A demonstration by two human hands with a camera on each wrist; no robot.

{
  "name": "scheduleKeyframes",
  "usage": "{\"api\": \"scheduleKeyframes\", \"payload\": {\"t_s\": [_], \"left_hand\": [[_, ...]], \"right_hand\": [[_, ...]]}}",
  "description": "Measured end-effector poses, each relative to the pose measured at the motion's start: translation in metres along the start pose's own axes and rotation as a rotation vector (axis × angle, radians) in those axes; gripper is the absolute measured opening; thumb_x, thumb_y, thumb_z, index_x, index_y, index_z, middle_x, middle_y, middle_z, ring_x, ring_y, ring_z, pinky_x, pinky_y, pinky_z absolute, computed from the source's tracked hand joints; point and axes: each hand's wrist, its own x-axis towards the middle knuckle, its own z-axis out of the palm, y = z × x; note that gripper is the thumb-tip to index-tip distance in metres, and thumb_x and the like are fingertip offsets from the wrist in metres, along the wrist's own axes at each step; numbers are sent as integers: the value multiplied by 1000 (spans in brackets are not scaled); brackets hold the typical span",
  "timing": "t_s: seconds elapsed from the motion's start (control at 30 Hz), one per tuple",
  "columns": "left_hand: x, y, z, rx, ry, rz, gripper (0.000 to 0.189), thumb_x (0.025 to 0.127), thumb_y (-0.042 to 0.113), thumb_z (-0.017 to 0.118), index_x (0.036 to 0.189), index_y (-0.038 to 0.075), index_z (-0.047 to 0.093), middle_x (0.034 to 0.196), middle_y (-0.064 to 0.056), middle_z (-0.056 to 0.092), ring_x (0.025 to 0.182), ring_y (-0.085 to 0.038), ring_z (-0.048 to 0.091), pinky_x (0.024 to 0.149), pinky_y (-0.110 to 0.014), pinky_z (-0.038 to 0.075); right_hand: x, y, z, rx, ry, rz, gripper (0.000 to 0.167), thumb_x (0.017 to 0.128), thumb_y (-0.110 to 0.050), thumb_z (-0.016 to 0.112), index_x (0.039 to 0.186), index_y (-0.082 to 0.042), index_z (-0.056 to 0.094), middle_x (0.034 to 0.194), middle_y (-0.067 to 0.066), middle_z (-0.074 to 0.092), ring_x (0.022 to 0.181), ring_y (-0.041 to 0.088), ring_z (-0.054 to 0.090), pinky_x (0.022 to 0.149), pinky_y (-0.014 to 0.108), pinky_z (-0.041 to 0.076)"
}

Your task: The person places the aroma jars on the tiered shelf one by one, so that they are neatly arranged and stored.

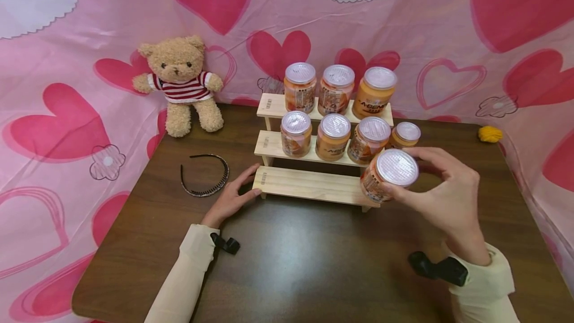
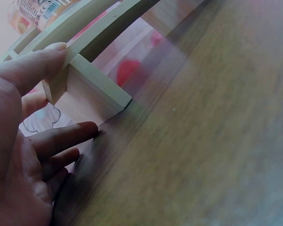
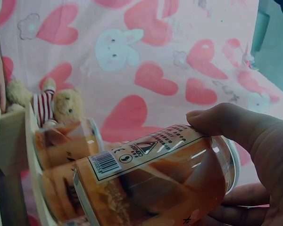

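My right hand (image 1: 448, 198) grips an orange fruit jar (image 3: 155, 179) with a silvery lid, thumb on one side and fingers on the other. In the head view the jar is tilted and overlaps the right end of the bottom step (image 1: 309, 183) of a three-step wooden rack. My left hand (image 1: 230, 201) rests at that step's left end, thumb at the front corner, fingers spread and fairly straight. Three similar jars (image 1: 335, 136) stand on the middle step and three more (image 1: 337, 88) on the top step.
Another jar (image 1: 405, 133) stands behind the held one, right of the rack. A teddy bear (image 1: 181, 83) sits at the back left, with a black headband (image 1: 206, 193) in front of it. A yellow bundle (image 1: 490, 134) lies at the far right corner. Pink heart-printed cloth hangs behind the table (image 1: 287, 263).
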Motion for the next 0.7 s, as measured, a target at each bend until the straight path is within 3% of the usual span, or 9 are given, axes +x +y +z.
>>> {"api": "scheduleKeyframes", "payload": {"t_s": [0.2, 0.43, 0.7], "left_hand": [[1, 0, 0, 9, -2, -2, 68, 98, 15, 65, 157, 9, 33, 160, -17, 39, 141, -39, 47, 114, -59, 32], [8, -28, 3, 14, 5, -5, 69, 97, 13, 65, 158, 10, 31, 161, -16, 37, 142, -39, 46, 114, -60, 31], [9, -37, 3, -8, 17, 22, 70, 96, 18, 68, 157, 23, 34, 160, -7, 41, 141, -32, 49, 114, -58, 32]], "right_hand": [[-2, -1, 16, -34, -73, -50, 66, 46, -2, 100, 108, -9, 77, 101, -20, 70, 85, -6, 63, 75, 6, 47], [-2, 1, 39, -51, -146, -78, 63, 49, -11, 101, 107, -10, 76, 100, 3, 75, 88, -10, 60, 73, 6, 47], [-3, 6, 64, -46, -172, -49, 61, 50, -16, 101, 105, -9, 76, 100, 6, 76, 87, -11, 58, 71, 6, 46]]}}
